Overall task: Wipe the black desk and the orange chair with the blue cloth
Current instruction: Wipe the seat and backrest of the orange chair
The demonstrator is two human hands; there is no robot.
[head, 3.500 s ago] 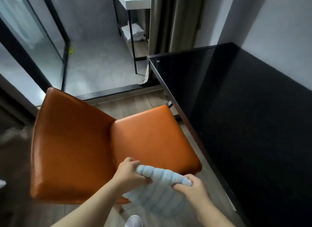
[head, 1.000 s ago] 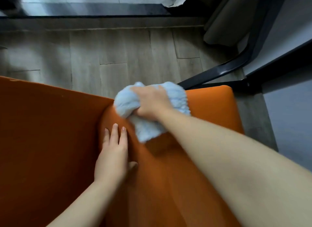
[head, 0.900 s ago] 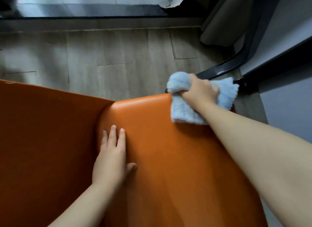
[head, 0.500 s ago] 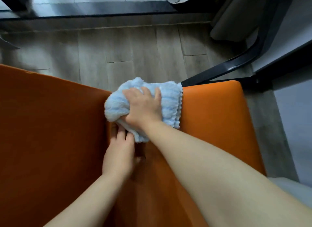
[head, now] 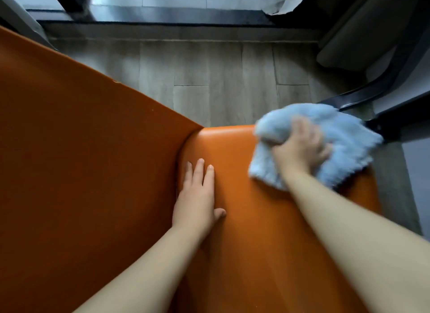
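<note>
- While your right hand (head: 300, 147) grips the bunched blue cloth (head: 344, 135) in curled fingers, the cloth sits on the far right corner of the orange chair (head: 244, 219) seat.
- Your left hand (head: 196, 196) lies flat on the seat, fingers straight, beside the backrest crease.

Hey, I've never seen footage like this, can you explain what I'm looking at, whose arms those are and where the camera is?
No machine here: these are a person's two bare arms, filmed by a wide-angle camera worn on their head, looking down. That is why the arms reach in from the bottom edge. The smooth orange leather-look chair fills most of the view, seat on the right, backrest on the left. The left hand lies flat on the seat, fingers straight, beside the crease. The right hand grips a bunched fluffy light-blue cloth pressed on the seat's far corner; it looks blurred, so it is likely mid-wipe. Beyond is grey wood-plank floor.
</note>
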